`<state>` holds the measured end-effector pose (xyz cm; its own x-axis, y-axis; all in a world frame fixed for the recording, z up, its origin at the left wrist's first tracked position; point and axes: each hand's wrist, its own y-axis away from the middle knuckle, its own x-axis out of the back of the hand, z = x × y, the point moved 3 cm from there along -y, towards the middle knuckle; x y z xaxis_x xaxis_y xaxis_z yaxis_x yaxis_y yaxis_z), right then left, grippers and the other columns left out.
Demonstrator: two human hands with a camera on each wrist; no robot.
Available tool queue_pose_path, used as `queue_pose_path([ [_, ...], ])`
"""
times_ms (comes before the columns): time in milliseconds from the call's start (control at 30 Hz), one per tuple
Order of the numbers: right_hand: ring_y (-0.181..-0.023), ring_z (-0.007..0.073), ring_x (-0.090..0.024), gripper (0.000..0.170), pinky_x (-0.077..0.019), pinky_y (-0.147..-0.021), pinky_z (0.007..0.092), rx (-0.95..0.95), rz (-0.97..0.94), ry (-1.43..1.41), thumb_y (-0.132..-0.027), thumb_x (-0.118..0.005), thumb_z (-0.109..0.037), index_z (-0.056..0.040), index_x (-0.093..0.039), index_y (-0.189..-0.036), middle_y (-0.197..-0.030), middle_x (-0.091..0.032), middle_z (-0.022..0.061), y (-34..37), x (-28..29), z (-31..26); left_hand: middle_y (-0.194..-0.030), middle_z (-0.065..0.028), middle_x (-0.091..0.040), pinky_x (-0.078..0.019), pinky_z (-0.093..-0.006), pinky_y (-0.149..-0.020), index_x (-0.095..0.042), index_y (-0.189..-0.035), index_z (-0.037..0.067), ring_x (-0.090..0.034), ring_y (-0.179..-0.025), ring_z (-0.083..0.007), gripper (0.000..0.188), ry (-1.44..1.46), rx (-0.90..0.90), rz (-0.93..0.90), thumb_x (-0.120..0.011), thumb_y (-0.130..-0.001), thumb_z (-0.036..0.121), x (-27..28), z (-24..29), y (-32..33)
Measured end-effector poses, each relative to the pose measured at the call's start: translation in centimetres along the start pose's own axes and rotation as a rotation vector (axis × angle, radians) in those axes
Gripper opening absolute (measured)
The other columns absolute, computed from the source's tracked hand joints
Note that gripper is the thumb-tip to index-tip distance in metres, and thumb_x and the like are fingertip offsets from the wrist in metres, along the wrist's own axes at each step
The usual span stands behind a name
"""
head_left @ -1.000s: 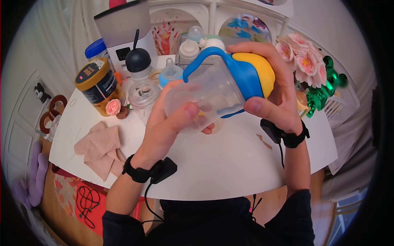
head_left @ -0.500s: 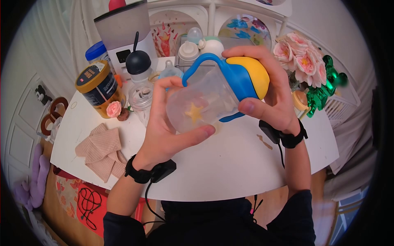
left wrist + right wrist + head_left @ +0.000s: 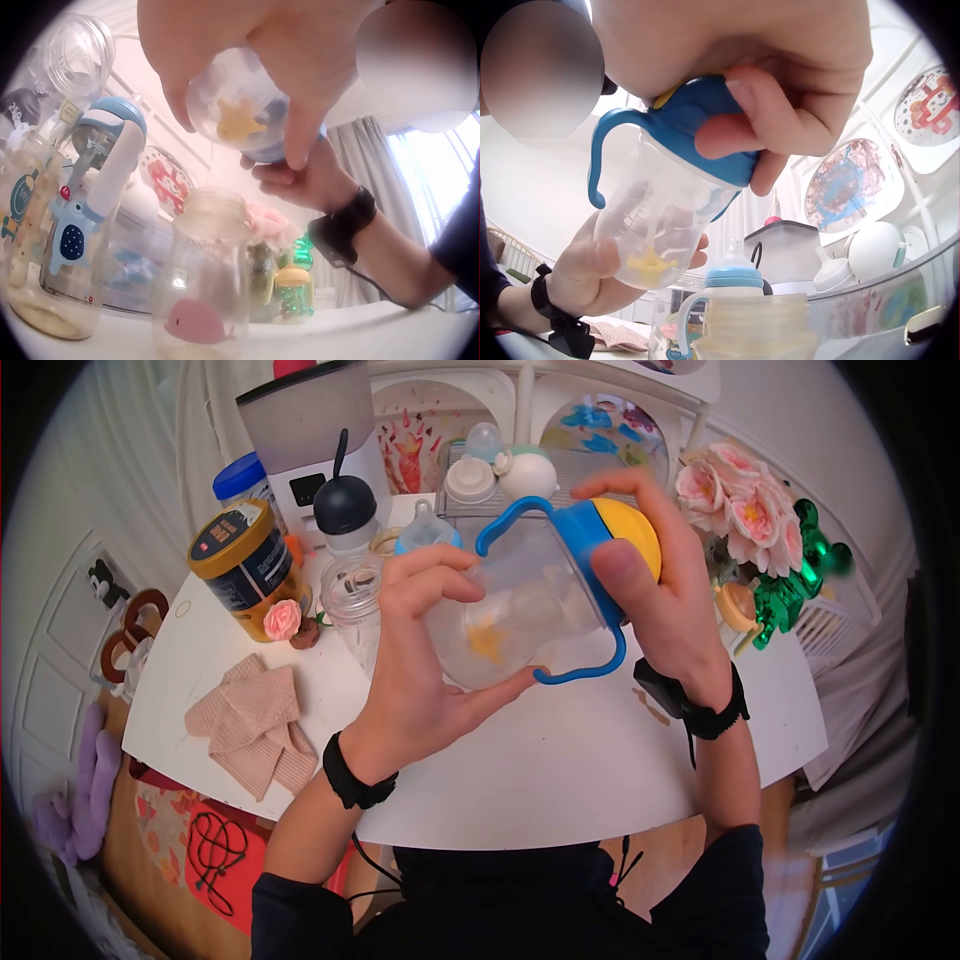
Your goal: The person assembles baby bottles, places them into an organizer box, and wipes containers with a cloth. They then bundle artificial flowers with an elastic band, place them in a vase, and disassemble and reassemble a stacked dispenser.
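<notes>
Above the table, both hands hold a translucent sippy cup [image 3: 525, 600] with a blue two-handled collar and a yellow top, tilted on its side. My left hand [image 3: 415, 660] grips the clear body near the base, the thumb stretched along its near side. My right hand [image 3: 670, 600] grips the collar and top, with its thumb laid over the blue part. A yellow star-shaped piece [image 3: 651, 264] shows inside the bottom of the cup. Beneath the hands, a bottle with a pink whale [image 3: 199, 319] stands uncapped in the left wrist view.
At the left stand a gold-lidded tub [image 3: 240, 565], an open clear jar [image 3: 350, 600] and a folded beige cloth [image 3: 250, 725]. A rack [image 3: 455, 505] with white bottle parts is at the back. Pink flowers [image 3: 745, 510] and a yellow-topped bottle [image 3: 738, 605] stand right.
The cup has turned about its length, bringing the lower blue handle into full view. My right thumb has moved up over the collar. My left hand has shifted its grip round the base.
</notes>
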<state>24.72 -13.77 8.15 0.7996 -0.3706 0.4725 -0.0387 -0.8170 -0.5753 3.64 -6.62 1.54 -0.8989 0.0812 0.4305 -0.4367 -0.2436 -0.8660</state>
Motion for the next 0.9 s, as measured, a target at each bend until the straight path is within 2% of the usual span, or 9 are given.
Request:
queue_pose_path([
  [100, -0.1, 0.0094, -0.06, 0.077, -0.0491, -0.079, 0.023, -0.051, 0.007, -0.057, -0.092, -0.07, -0.068, -0.0087, -0.058, -0.139, -0.109, -0.062, 0.0016, 0.2, 0.1, -0.3, -0.137, -0.018, -0.048, -0.0477, -0.0428, -0.109, -0.036, -0.132, 0.011, -0.054, -0.126, -0.0274, 0.092, 0.01, -0.017, 0.03, -0.103, -0.069, 0.012, 0.0, -0.3, 0.0],
  [167, -0.08, 0.0152, -0.062, 0.058, -0.0484, -0.071, 0.0263, 0.225, 0.007, -0.178, -0.097, -0.075, -0.043, -0.0073, -0.055, -0.138, -0.089, -0.064, 0.0026, 0.1, 0.1, 0.5, -0.136, -0.0178, -0.048, -0.0476, -0.0427, -0.109, -0.036, -0.132, 0.011, -0.054, -0.126, -0.0275, 0.093, 0.007, -0.024, 0.033, -0.103, -0.068, 0.012, 0.0, -0.4, -0.1],
  [200, -0.08, 0.0152, -0.062, 0.058, -0.0484, -0.071, 0.0263, 0.23, 0.004, -0.18, -0.097, -0.075, -0.043, -0.0073, -0.055, -0.138, -0.089, -0.064, 0.0026, 0.0, 0.5, 0.7, -0.136, -0.0177, -0.048, -0.0475, -0.0427, -0.109, -0.035, -0.133, 0.011, -0.054, -0.126, -0.0277, 0.094, 0.005, -0.033, 0.028, -0.103, -0.068, 0.011, -0.1, -0.4, -0.1],
  [300, -0.08, 0.0131, -0.061, 0.053, -0.0472, -0.071, 0.0252, 0.181, -0.096, -0.15, -0.098, -0.076, -0.043, -0.0058, -0.058, -0.132, -0.09, -0.064, 0.0027, -0.2, 0.7, 0.6, -0.135, -0.0178, -0.05, -0.0472, -0.0434, -0.108, -0.035, -0.134, 0.012, -0.054, -0.126, -0.0282, 0.094, 0.034, -0.022, 0.021, -0.102, -0.068, 0.011, -0.1, -0.4, 0.0],
  [400, -0.078, 0.01, -0.06, 0.045, -0.0465, -0.069, 0.0243, 0.162, -0.036, -0.127, -0.099, -0.075, -0.043, -0.0046, -0.061, -0.12, -0.087, -0.064, 0.0021, -0.2, 0.6, 0.8, -0.135, -0.0184, -0.051, -0.0473, -0.0439, -0.106, -0.035, -0.134, 0.012, -0.054, -0.126, -0.0294, 0.095, 0.08, -0.032, 0.007, -0.102, -0.068, 0.01, -0.4, -0.5, 0.1],
  [467, -0.073, 0.0077, -0.059, 0.04, -0.0463, -0.067, 0.0241, 0.187, 0.034, -0.056, -0.1, -0.074, -0.043, -0.0044, -0.063, -0.106, -0.079, -0.064, 0.0014, -0.2, 0.7, 0.6, -0.136, -0.0189, -0.052, -0.0474, -0.0441, -0.105, -0.035, -0.135, 0.012, -0.055, -0.125, -0.0305, 0.095, 0.053, -0.036, 0.008, -0.102, -0.067, 0.009, -0.5, -0.3, 0.2],
  [567, -0.069, 0.0082, -0.059, 0.041, -0.0467, -0.065, 0.0255, 0.118, 0.108, -0.017, -0.101, -0.073, -0.044, -0.0042, -0.063, -0.096, -0.072, -0.064, 0.0008, -0.1, 0.5, 0.0, -0.137, -0.0196, -0.053, -0.0475, -0.0446, -0.105, -0.036, -0.135, 0.012, -0.055, -0.125, -0.0324, 0.096, -0.002, -0.04, -0.001, -0.101, -0.064, 0.007, -0.5, 0.2, 0.4],
  [767, -0.068, 0.0094, -0.06, 0.046, -0.0479, -0.064, 0.0276, 0.041, 0.127, -0.006, -0.102, -0.07, -0.046, -0.0029, -0.063, -0.088, -0.071, -0.064, 0.0015, -0.3, 0.5, 0.4, -0.141, -0.0209, -0.053, -0.0487, -0.0445, -0.104, -0.039, -0.134, 0.011, -0.055, -0.127, -0.034, 0.095, -0.121, -0.056, -0.013, -0.101, -0.062, 0.006, -0.4, 0.9, 0.6],
  [900, -0.067, 0.0116, -0.06, 0.042, -0.0481, -0.063, 0.0286, -0.015, 0.117, 0.035, -0.1, -0.071, -0.044, -0.0028, -0.066, -0.094, -0.073, -0.065, 0.0039, -0.3, 0.7, 0.6, -0.139, -0.0188, -0.054, -0.0514, -0.0426, -0.105, -0.04, -0.134, 0.01, -0.057, -0.126, -0.0309, 0.093, -0.1, -0.05, 0.003, -0.101, -0.063, 0.006, -0.5, 0.4, 0.5],
])
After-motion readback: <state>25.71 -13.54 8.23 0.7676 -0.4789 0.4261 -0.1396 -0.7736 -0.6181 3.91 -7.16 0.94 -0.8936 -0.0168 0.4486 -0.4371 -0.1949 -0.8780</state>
